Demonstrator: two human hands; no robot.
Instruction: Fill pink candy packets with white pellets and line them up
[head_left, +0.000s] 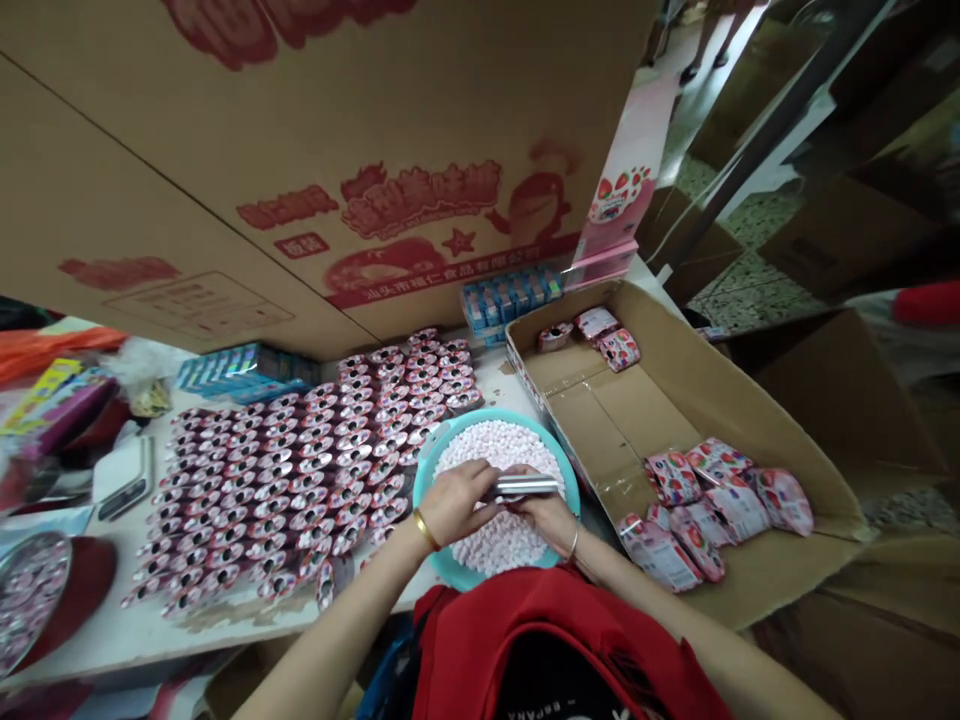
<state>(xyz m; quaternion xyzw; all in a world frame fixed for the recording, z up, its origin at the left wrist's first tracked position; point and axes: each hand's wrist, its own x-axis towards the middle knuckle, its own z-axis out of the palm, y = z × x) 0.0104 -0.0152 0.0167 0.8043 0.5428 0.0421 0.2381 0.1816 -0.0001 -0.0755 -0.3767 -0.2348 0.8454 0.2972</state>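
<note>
In the head view, the left hand (454, 500) and the right hand (551, 515) meet over a turquoise basin (422, 480) filled with small white sweets (502, 550). Both have a closed grip on a flat silver object (527, 485), the left at its left end, the right along its lower right side; fingers hide part of it, so its exact kind cannot be told. The basin stands on the white tabletop (135, 625). Just left of it, small pink packets (315, 460) stand in close rows, many with dark openings facing up. On the right, a shallow cardboard box (637, 420) holds wrapped bundles (716, 495), most at its near end and three at its far end. Further left are a white scale (120, 478) and a red bowl (94, 590). Tall printed cartons (300, 150) rise behind the rows.
</note>
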